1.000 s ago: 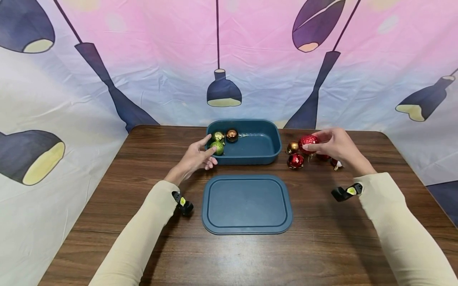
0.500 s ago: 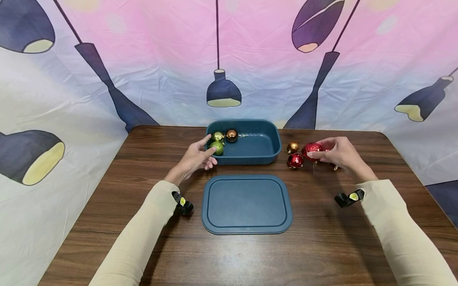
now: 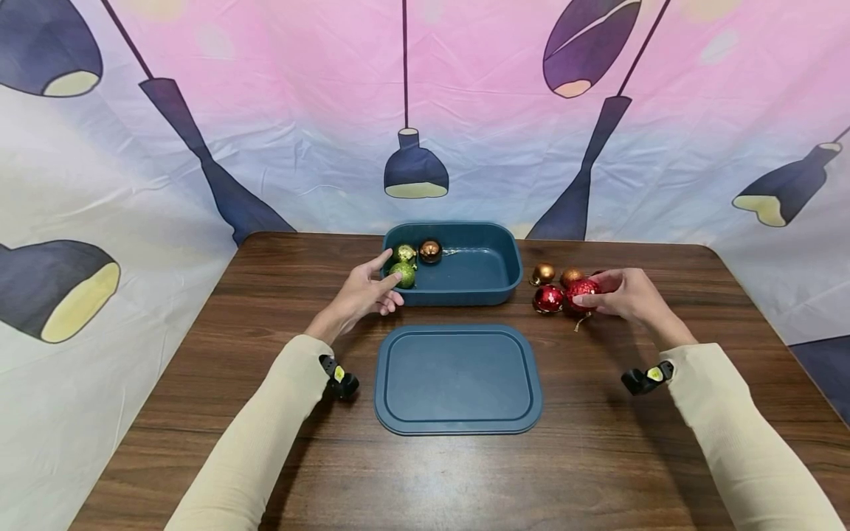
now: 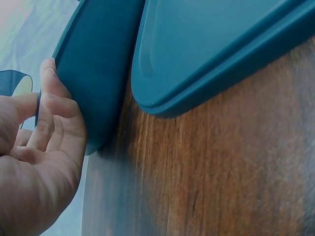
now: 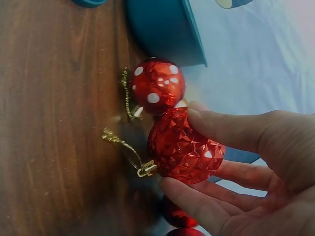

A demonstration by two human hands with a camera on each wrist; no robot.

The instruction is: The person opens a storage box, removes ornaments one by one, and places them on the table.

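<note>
My left hand grips the left end of a blue rectangular box, thumb over the rim and other fingers outside, partly hidden in the left wrist view. Inside, at that end, lie a glittery green Christmas ball, a yellow-green ball and a copper ball. My right hand holds a red faceted Christmas ball between thumb and fingers, its gold string hanging loose. Beside that ball, on the box side, is a shiny red ball with white dots.
A gold ball and an orange-copper ball lie behind the red ones, right of the box. More red balls show below the right fingers. A flat blue lid lies in front of the box on the wooden table.
My right hand has lowered the red faceted ball and brought it slightly nearer me, beside the dotted ball. The orange-copper ball behind has come into view. The left hand stays put.
</note>
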